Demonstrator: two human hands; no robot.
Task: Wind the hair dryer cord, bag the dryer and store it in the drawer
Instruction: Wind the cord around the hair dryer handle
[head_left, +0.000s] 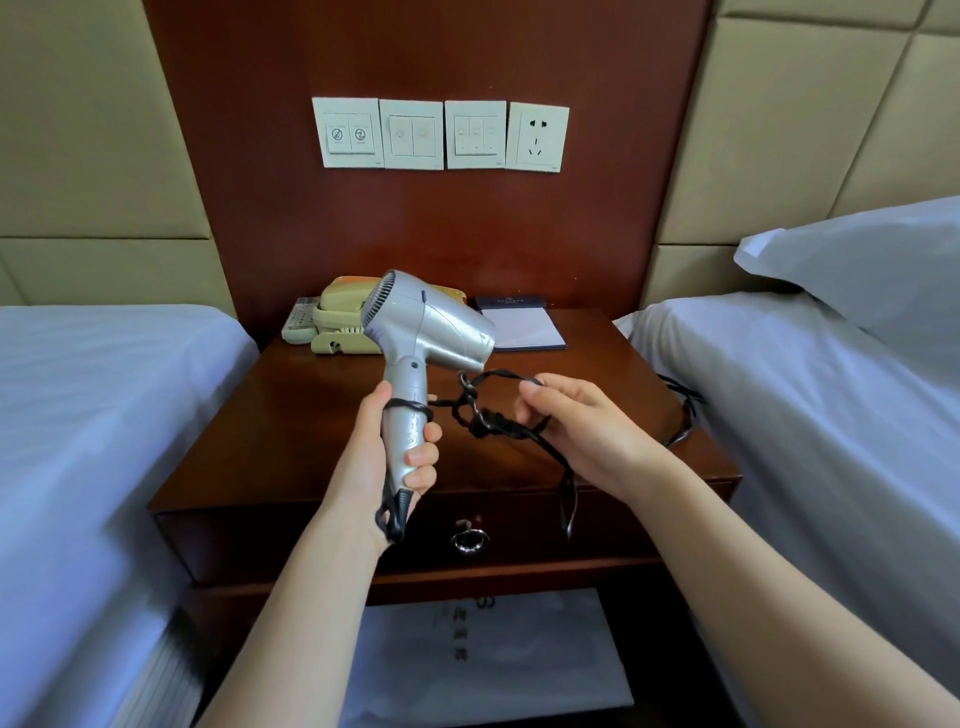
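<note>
My left hand (387, 452) grips the handle of a silver hair dryer (436, 327), held upright above the wooden nightstand (322, 415). One turn of its black cord (480, 410) lies around the handle. My right hand (576, 426) holds a tangled stretch of that cord just right of the handle, and a loop hangs down below it. The drawer (519, 530) under the top is closed, with a metal ring pull (469, 540). A white bag (483, 654) lies on the shelf underneath.
A beige telephone (337, 322), a remote control (298, 322) and a notepad (522, 325) sit at the back of the nightstand. Wall switches and a socket (537, 136) are above. White beds (93, 415) flank both sides. Another black cable (685, 410) lies at the right edge.
</note>
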